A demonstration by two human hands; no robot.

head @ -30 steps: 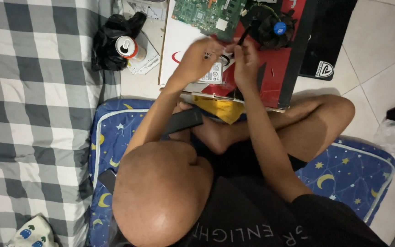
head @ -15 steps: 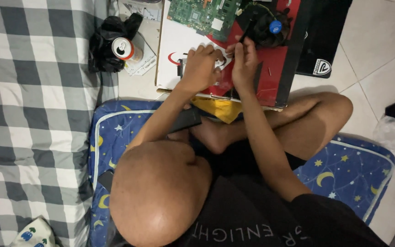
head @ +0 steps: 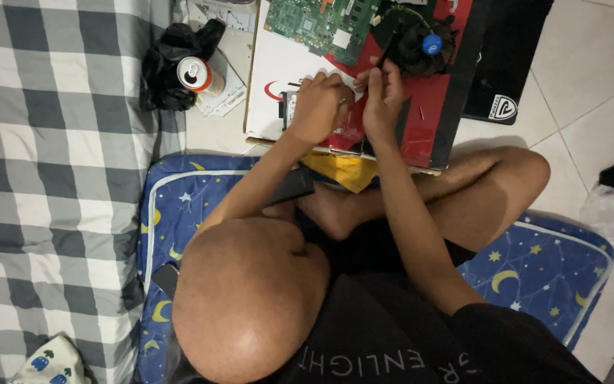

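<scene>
Tiled floor, red-white box (head: 431, 121), left hand (head: 319, 107) clamped on half-hidden drive (head: 289, 107), right hand (head: 383, 99) pinching unclear tool (head: 385, 50)

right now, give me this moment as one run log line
left hand: on small metal drive | right hand: pinching thin dark tool | surface: red and white box | nearby: green circuit board, drink can

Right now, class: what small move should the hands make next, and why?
Probably press the tool straight down. The right hand holds a thin dark tool upright over the small part that the left hand steadies on the red and white box.
</scene>
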